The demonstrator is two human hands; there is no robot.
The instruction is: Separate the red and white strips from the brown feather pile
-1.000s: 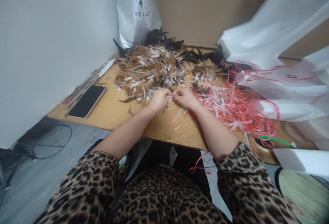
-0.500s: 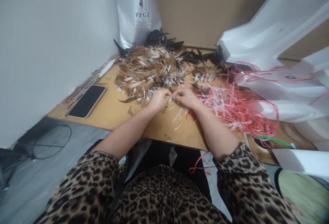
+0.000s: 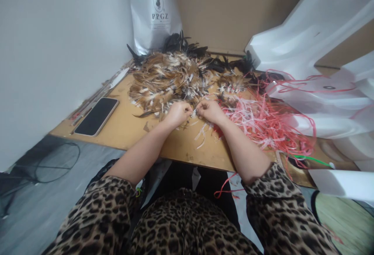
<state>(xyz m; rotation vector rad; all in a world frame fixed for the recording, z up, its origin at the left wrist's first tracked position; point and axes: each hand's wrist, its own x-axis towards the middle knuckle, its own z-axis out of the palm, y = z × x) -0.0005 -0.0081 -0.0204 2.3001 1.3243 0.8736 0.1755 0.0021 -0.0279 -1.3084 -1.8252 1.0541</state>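
Note:
My left hand (image 3: pixel 179 114) is closed in a pinch at the front edge of a heap of brown and white feathers (image 3: pixel 163 77). Close beside it on the right, my right hand (image 3: pixel 210 111) pinches too, fingertips turned toward the left ones. A small white piece (image 3: pixel 193 113) shows in the narrow gap between them; whether it is a feather quill or a ribbon end I cannot tell. What the left fingertips hold is too small to name. Right of my right hand spreads a tangle of pink, red and white ribbon strips (image 3: pixel 257 118).
A phone (image 3: pixel 97 116) lies on the table (image 3: pixel 128 130) at the left. Black feathers (image 3: pixel 178 43) edge the heap at the back, before a silver bag (image 3: pixel 157 13). White plastic sheeting (image 3: pixel 318 103) covers the right side. A green strip (image 3: pixel 314 159) lies near the front right.
My hands have drawn slightly apart, the left shifting a little left, so a small white piece now shows between the fingertips. The whole view has shifted slightly.

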